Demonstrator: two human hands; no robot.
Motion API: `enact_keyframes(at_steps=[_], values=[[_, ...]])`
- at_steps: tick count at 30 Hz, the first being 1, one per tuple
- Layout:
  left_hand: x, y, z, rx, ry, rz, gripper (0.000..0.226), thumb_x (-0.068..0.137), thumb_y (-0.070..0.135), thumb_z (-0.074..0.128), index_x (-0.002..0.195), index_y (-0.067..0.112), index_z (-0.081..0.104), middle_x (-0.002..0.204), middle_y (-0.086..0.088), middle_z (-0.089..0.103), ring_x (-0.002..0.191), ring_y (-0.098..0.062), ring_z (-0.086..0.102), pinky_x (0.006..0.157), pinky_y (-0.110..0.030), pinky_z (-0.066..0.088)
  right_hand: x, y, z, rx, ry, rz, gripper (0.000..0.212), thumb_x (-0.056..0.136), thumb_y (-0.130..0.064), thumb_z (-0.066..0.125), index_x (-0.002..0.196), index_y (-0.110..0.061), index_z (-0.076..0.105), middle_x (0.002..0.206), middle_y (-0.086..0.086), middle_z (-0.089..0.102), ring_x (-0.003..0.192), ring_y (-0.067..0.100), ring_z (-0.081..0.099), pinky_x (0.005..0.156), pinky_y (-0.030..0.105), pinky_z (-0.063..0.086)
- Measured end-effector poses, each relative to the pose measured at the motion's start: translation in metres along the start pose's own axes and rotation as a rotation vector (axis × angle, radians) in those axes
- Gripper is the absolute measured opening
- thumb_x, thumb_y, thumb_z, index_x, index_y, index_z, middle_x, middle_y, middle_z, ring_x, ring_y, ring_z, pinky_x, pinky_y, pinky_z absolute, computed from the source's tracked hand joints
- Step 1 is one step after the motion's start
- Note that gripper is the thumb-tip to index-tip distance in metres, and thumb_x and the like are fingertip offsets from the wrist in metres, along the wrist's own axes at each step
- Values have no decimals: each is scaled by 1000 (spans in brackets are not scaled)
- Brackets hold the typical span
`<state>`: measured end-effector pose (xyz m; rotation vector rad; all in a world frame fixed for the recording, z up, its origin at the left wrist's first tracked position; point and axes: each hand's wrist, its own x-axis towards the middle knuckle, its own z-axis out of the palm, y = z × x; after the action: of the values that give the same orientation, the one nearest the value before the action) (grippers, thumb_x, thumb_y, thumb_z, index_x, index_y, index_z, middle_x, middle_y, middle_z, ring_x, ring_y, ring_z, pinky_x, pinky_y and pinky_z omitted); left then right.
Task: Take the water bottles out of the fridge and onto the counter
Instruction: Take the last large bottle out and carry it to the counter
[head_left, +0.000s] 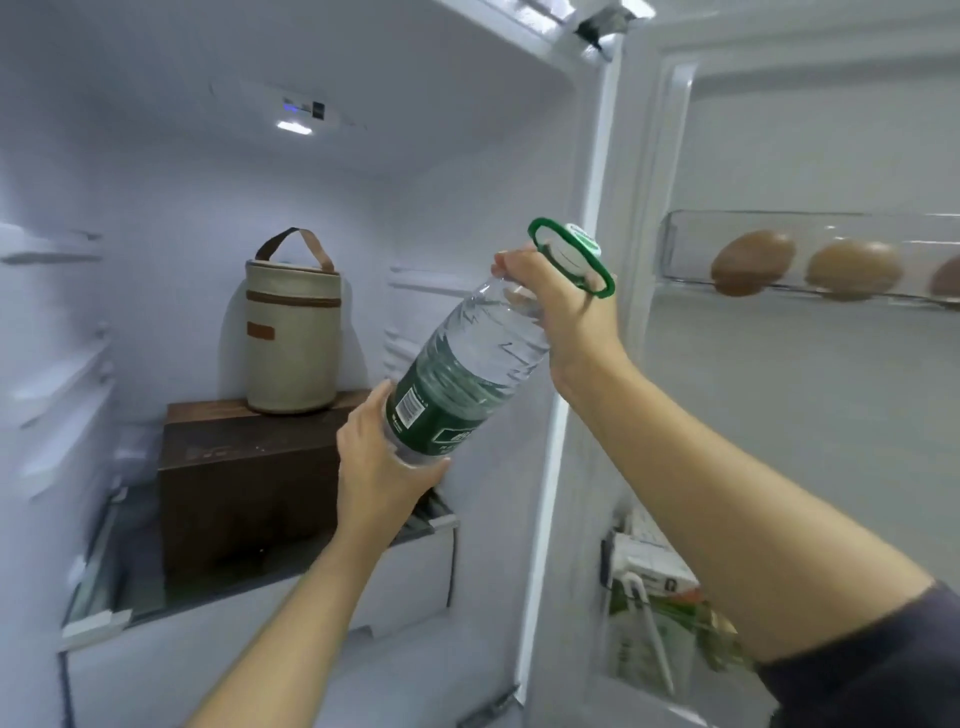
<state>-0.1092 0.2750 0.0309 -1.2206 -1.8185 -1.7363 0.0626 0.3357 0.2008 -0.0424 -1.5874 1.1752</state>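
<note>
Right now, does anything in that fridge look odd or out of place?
Nothing looks spilled or broken. The water bottle is tilted because the left hand and right hand hold it. Mildly odd: a beige bag standing on a brown box inside the fridge.

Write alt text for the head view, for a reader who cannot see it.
A bottle of water is held tilted before an open fridge: the left hand cups its base, the right hand grips its neck by the green ring. Inside, a beige bag stands on a brown box; eggs lie in the door tray.
</note>
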Motion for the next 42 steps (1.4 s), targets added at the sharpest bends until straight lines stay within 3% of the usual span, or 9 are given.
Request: enact_keyframes(at_steps=[6, 10, 13, 19, 27, 32, 36, 39, 42], values=[[-82, 76, -2, -39, 23, 105, 83, 55, 20, 90, 120, 49, 46, 108, 18, 61, 101, -12, 62, 80, -34, 57, -67, -52, -62, 35, 24, -25, 15, 68, -20, 71, 77, -7, 70, 83, 14, 68, 80, 19, 65, 76, 35, 55], [-137, 125, 9, -7, -97, 81, 64, 63, 31, 88, 116, 17, 56, 105, 1, 64, 98, -23, 62, 81, -46, 53, -114, -89, -116, 31, 82, -54, 5, 72, -16, 68, 71, -16, 72, 81, 11, 71, 83, 23, 68, 73, 33, 56], [-180, 165, 24, -8, -193, 51, 68, 65, 36, 87, 119, 8, 56, 109, -6, 63, 102, -31, 59, 85, -50, 50, -146, -114, -159, 32, 117, -56, 9, 75, -11, 64, 72, -12, 72, 78, 11, 72, 81, 23, 69, 77, 39, 56], [-260, 231, 65, 13, -241, 58, 96, 61, 33, 89, 143, 22, 39, 134, 4, 51, 123, -18, 43, 102, -37, 41, -198, -151, -240, -15, 234, 44, 6, 73, -12, 63, 75, -9, 68, 78, 10, 71, 80, 21, 70, 82, 40, 55], [-325, 285, 134, -105, -449, 31, 97, 59, 31, 90, 139, 32, 35, 133, 11, 48, 124, -14, 42, 99, -35, 43, -247, -184, -335, -181, 425, 145, 12, 70, -18, 66, 77, -9, 70, 79, 8, 74, 82, 21, 71, 75, 32, 55], [-364, 309, 185, -230, -605, -58, 96, 57, 33, 90, 135, 37, 35, 127, 15, 51, 120, -13, 46, 95, -40, 49, -268, -190, -385, -344, 512, 213, 9, 72, -16, 66, 69, -18, 74, 82, 8, 75, 87, 26, 73, 96, 51, 53], [-397, 322, 233, -342, -760, -165, 99, 53, 37, 89, 135, 43, 33, 127, 15, 51, 118, -17, 52, 87, -44, 56, -276, -187, -426, -471, 603, 240, 11, 70, -15, 65, 79, -11, 71, 79, 8, 75, 78, 21, 74, 90, 49, 56], [-418, 332, 271, -415, -870, -214, 99, 48, 44, 86, 132, 45, 34, 125, 17, 52, 116, -15, 54, 87, -43, 57, -280, -181, -459, -582, 675, 294, 4, 73, -13, 66, 71, -15, 69, 76, 5, 75, 72, 14, 72, 90, 50, 54], [-429, 346, 310, -472, -965, -230, 94, 46, 45, 85, 126, 48, 36, 118, 19, 54, 111, -12, 57, 82, -41, 59, -284, -177, -494, -655, 756, 334, 4, 72, -19, 66, 70, -17, 69, 78, 5, 75, 84, 23, 72, 92, 53, 52]])
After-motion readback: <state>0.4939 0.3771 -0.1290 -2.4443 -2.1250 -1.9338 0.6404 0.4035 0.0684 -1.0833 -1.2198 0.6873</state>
